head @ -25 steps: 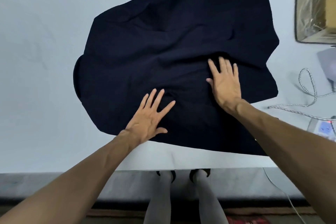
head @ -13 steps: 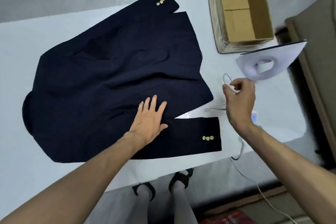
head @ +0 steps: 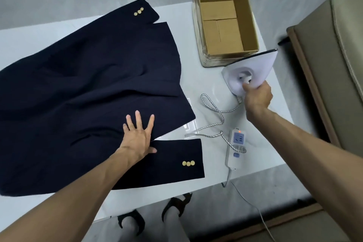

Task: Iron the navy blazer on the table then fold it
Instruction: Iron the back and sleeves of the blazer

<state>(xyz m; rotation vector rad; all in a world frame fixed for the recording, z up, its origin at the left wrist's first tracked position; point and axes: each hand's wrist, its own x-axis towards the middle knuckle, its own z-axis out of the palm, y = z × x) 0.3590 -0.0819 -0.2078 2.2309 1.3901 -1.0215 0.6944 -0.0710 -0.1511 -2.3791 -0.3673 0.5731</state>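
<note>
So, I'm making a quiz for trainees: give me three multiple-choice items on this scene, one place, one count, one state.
1. The cardboard box stands: A on the floor; B on the table beyond the iron; C on a chair.
2. Gold buttons on the near cuff: A two; B three; C five.
3. The left hand: A holds a hanger; B makes a fist; C lies flat on the blazer.
B, it sits on the table; B, three in a row; C, fingers spread on cloth.

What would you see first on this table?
A big navy blazer with gold buttons spreads across the white table, the left hand pressing flat on it. To the right, the right hand grips a white iron beside an open cardboard box.
</note>
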